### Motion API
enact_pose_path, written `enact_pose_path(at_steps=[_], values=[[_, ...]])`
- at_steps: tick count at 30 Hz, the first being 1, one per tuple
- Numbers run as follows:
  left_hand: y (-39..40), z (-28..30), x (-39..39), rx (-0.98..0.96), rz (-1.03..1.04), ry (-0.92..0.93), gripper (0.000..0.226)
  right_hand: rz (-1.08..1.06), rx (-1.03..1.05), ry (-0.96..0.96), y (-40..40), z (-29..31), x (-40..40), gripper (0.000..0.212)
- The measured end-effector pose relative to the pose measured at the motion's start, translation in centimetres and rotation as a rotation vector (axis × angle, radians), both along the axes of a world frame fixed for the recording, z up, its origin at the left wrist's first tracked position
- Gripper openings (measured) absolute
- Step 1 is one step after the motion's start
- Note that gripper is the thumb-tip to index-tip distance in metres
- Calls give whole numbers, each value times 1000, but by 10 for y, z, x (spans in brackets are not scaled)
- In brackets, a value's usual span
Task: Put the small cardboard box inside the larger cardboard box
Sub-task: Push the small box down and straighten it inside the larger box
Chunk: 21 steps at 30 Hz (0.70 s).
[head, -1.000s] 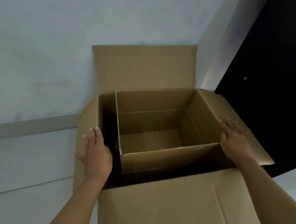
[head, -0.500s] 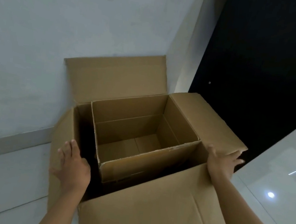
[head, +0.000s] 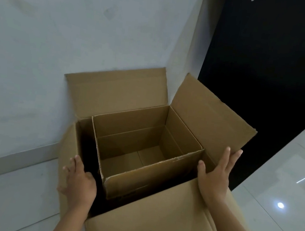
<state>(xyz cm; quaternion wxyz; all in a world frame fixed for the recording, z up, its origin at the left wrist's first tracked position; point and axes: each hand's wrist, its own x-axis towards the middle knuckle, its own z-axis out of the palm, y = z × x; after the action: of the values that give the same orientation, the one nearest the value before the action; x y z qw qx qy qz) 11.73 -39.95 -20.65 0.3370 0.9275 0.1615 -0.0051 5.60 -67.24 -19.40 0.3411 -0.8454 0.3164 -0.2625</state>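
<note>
Sitting inside the larger brown cardboard box [head: 162, 227], toward its right wall, the small open-topped brown cardboard box [head: 150, 181] lies between both hands: left hand [head: 78, 185] fingers spread on the left flap, right hand [head: 215, 176] fingers apart, pressing the right flap [head: 206, 114].

Head view, steeply down, close.

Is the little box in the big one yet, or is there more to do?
Done, it seems: the small box, open and empty, stands inside the larger box, pushed toward the far right corner with a dark gap on the left and near sides. In hand: the left hand rests on the left flap, the right hand on the right flap. Nothing is left but letting go.
</note>
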Motion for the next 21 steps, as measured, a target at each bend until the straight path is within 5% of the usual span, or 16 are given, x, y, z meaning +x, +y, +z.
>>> enact_pose_path(at_steps=[12,21], values=[[-40,-9,24,-56,-23,-11,58,102,20,214,-47,-7,27,100],[-65,-8,48,-193,13,-38,58,146,-229,342,-62,-20,47,75]])
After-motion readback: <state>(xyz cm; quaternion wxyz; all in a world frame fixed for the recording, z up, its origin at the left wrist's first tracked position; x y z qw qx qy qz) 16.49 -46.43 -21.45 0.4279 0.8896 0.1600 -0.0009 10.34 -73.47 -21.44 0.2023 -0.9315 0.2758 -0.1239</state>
